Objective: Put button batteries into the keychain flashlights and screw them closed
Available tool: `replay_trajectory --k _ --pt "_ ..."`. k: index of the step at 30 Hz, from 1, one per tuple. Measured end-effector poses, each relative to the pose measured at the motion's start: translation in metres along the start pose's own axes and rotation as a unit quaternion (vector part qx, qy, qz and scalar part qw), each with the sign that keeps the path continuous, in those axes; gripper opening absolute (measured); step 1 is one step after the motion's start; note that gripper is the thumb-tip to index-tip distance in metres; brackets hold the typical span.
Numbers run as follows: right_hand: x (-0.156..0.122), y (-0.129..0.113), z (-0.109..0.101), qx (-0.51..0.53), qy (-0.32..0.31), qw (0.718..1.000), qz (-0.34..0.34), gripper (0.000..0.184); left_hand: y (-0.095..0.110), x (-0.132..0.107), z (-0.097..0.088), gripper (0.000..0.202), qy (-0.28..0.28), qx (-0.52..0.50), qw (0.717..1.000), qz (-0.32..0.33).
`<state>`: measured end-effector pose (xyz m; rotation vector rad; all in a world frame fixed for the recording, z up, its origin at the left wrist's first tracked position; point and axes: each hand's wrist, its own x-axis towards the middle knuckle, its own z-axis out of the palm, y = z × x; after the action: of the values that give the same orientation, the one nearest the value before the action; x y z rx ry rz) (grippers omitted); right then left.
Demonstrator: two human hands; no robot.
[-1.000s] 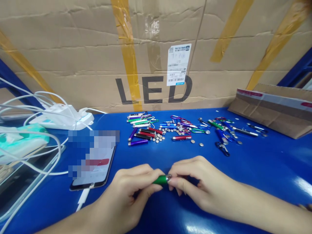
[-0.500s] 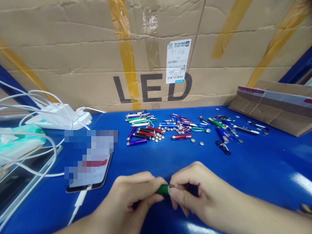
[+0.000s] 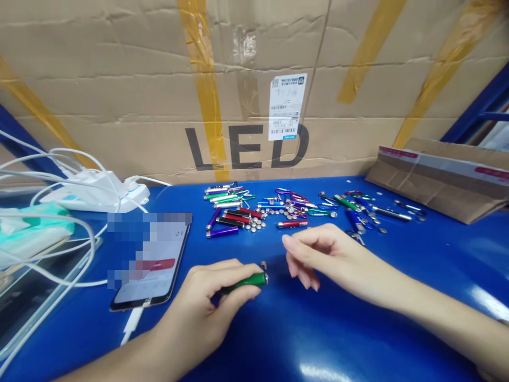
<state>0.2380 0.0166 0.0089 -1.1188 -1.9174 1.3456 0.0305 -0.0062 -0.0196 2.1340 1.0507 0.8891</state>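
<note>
My left hand (image 3: 207, 302) is closed round a small green keychain flashlight (image 3: 247, 281), whose silver tip points right. A tiny metal part (image 3: 263, 263) lies on the blue table (image 3: 358, 329) just above that tip. My right hand (image 3: 318, 253) hovers a little to the right of the flashlight, fingers loosely curled and apart, with nothing in them. Farther back lie several more little flashlights (image 3: 226, 212) in purple, red, green and silver, a scatter of button cells (image 3: 256, 224), and a red flashlight (image 3: 292, 224).
A phone (image 3: 153, 265) on a white cable lies left of my left hand. A white power strip (image 3: 95, 191) with cables and a teal pack (image 3: 32, 228) sit at far left. A large LED carton (image 3: 246, 90) walls the back; a flat cardboard box (image 3: 441, 175) lies at right.
My right hand has let go of the flashlight's tip and moved up and to the right. The left hand still holds the green flashlight, now a bit farther from me.
</note>
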Motion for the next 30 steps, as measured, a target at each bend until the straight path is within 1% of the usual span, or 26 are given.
replay_trajectory --k 3,4,5,6,8,10,11,13,17,20,23,25,27,30 --pt "0.004 0.007 -0.002 -0.113 0.067 0.989 -0.06 0.028 -0.001 0.004 -0.003 0.015 0.043 -0.018 0.997 -0.069" --pt "0.005 0.011 -0.002 -0.153 0.082 0.981 -0.085 0.022 -0.002 0.006 -0.004 0.016 0.061 -0.028 0.993 -0.097" --pt "0.007 0.014 -0.001 -0.188 0.084 0.972 -0.109 0.022 -0.002 0.007 -0.005 0.017 0.077 -0.04 0.989 -0.122" --pt "0.008 0.018 0.0 -0.218 0.07 0.965 -0.128 0.026 -0.003 0.008 -0.006 0.018 0.088 -0.053 0.985 -0.139" --pt "0.009 0.024 0.003 -0.264 0.019 0.952 -0.153 0.032 -0.003 0.009 -0.007 0.016 0.097 -0.08 0.982 -0.143" --pt "0.01 0.028 0.007 -0.293 -0.018 0.943 -0.158 0.03 -0.003 0.009 -0.006 0.01 0.086 -0.104 0.984 -0.119" --pt "0.01 0.029 0.009 -0.298 -0.025 0.941 -0.158 0.028 -0.003 0.009 -0.006 0.008 0.08 -0.112 0.985 -0.106" --pt "0.01 0.03 0.012 -0.289 -0.023 0.944 -0.157 0.025 -0.003 0.008 -0.004 0.007 0.069 -0.114 0.987 -0.088" --pt "0.013 0.027 0.012 -0.228 -0.001 0.962 -0.148 0.023 -0.002 0.006 -0.003 0.007 0.058 -0.086 0.992 -0.068" --pt "0.014 0.024 0.012 -0.173 0.028 0.978 -0.115 0.025 -0.001 0.005 -0.004 0.007 0.047 -0.076 0.994 -0.062" --pt "0.013 0.021 0.014 -0.12 0.063 0.988 -0.075 0.022 0.0 0.005 -0.004 0.008 0.036 -0.068 0.995 -0.061" --pt "0.011 0.02 0.015 -0.076 0.078 0.993 -0.054 0.022 0.0 0.005 -0.003 0.009 0.032 -0.066 0.996 -0.059" --pt "0.009 0.02 0.016 -0.026 0.088 0.995 -0.037 0.026 0.001 0.005 -0.002 0.011 0.03 -0.063 0.996 -0.055" --pt "0.006 0.019 0.016 0.011 0.119 0.992 -0.038 0.029 0.001 0.005 -0.001 0.014 0.027 -0.051 0.997 -0.049"
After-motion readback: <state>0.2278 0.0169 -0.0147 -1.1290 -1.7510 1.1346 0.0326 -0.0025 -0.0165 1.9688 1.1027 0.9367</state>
